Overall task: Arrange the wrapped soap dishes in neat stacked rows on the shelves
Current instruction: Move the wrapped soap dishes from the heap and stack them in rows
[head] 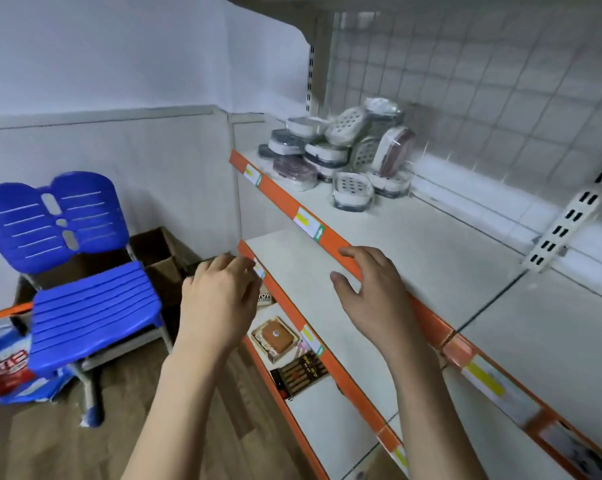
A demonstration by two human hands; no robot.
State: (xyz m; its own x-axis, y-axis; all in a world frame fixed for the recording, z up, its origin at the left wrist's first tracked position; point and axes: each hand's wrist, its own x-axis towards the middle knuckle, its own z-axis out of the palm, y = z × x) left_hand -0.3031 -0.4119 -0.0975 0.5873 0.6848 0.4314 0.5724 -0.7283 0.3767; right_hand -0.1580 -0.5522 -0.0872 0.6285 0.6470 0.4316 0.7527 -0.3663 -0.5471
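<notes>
Soap dishes (341, 157) lie heaped on the upper shelf (431, 244); both hands, left hand (220, 299) and right hand (372, 292), hover relaxed, holding nothing.

Setting: a small retail shop, stockroom end. We note white metal gondola shelves (448, 244) with orange price-strip edges (292, 202) carrying yellow-and-green price labels (308, 221), slotted uprights (569, 216) and a wire-grid back panel (483, 81). We also list plastic-wrapped soap dishes (341, 157) heaped as stock, boxed goods (275, 336) on a lower shelf, and open cardboard cartons (157, 254) on the floor.
</notes>
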